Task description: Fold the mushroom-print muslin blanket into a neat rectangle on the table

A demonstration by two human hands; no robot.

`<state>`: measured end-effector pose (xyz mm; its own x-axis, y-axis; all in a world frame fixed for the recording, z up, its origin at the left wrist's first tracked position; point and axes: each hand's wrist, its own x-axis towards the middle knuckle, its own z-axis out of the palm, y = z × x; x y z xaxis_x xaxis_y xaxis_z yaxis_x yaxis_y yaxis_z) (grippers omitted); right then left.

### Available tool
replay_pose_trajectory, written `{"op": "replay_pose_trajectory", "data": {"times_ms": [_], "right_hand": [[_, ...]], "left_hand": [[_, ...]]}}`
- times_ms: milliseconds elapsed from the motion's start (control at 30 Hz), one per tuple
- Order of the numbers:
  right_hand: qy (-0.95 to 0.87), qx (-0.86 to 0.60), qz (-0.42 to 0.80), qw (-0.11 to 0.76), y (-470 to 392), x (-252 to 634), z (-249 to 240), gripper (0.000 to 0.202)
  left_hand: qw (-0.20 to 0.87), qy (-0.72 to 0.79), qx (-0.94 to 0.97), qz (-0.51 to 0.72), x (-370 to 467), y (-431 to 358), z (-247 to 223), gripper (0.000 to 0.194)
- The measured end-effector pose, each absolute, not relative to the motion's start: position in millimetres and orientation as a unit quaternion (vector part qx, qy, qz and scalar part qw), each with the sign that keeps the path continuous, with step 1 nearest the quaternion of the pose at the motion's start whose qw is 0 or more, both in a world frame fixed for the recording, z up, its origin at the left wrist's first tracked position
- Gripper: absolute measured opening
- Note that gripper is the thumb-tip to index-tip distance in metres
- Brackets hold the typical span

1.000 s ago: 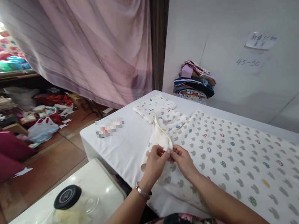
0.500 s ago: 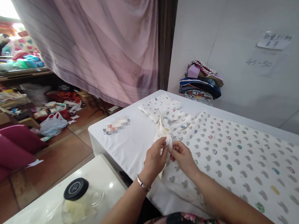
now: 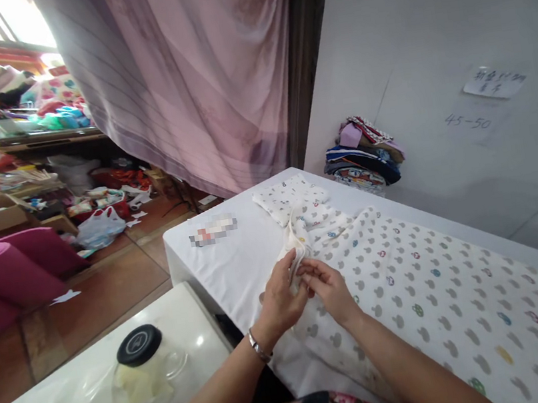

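A white cloth (image 3: 411, 274) with grey, green, blue and red prints lies spread over the white-covered table (image 3: 227, 261). My left hand (image 3: 282, 292), with a bracelet at the wrist, grips the cloth's folded, cream-coloured edge. Close beside it, my right hand (image 3: 326, 285) pinches the same edge, its fingertips against those of my left hand. Above my hands the edge stands up in a fold. A folded cloth (image 3: 288, 197) with small prints lies at the table's far end.
A lower white surface (image 3: 190, 321) at the left holds a jar with a black lid (image 3: 139, 345) and plastic sheeting. A blurred-out item (image 3: 213, 229) lies on the table. Folded clothes (image 3: 362, 155) are stacked by the wall. Pink rolls (image 3: 2, 281) stand on the floor.
My right hand has shifted slightly left along the cloth's edge, nearer my left hand, and its fingers now overlap the left fingertips. The whole view has moved a little.
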<state>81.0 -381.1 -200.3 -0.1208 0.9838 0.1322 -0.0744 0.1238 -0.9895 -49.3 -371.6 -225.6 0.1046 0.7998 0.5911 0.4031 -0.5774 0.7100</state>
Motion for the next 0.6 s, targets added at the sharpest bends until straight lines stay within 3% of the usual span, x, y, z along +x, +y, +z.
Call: {"op": "replay_pose_trajectory", "data": {"times_ms": [267,600], "right_hand": [[-0.666,-0.464,0.369,0.453,-345.8,104.9,-196.2,0.023],[-0.645,-0.681,0.2,0.285,-166.3,142.5,-199.0,0.041]], "left_hand": [[0.201,0.444,0.724,0.489,-62.7,-359.4,-222.6,0.05],[0.142,0.386,0.785,0.463,-72.2,-368.7,-233.8,0.065]]}}
